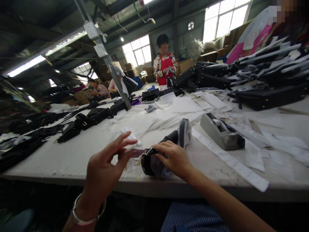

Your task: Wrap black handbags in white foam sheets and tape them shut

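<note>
Your left hand pinches a small card; your right hand grips the black bag by the white string, at the bench's near edge; hold the card flat, the string untwisted.

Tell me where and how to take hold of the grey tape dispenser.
Come down from above, likely with the right hand, the nearer one, and squeeze the grey tape dispenser across its long side walls. Its body is long, narrow and upright, and the white strip alongside lies flat, leaving the near wall exposed. Avoid the dark end, which might carry the cutter.
</note>
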### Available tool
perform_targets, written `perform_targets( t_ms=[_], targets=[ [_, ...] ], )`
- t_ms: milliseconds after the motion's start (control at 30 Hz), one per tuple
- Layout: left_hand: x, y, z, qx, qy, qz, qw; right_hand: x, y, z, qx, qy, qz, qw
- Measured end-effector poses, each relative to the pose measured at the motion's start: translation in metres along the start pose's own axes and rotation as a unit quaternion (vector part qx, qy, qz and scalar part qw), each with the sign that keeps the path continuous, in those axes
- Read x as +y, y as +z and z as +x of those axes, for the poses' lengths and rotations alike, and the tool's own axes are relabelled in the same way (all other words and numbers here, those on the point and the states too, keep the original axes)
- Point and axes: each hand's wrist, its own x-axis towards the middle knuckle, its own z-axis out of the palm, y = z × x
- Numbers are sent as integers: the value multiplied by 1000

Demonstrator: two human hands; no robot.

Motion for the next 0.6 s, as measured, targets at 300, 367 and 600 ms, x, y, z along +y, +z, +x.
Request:
perform_targets(
  t_ms=[300,367,600],
  targets=[
    [-10,73,-58,-235,339,68,908,6,3,1,27,-19,9,999],
    [-25,64,-58,-187,308,29,932,6,2,-2,32,-26,22,999],
    [-122,98,-74,18,-107,-108,988,13,-11,-45,97,15,126,987]
  ],
)
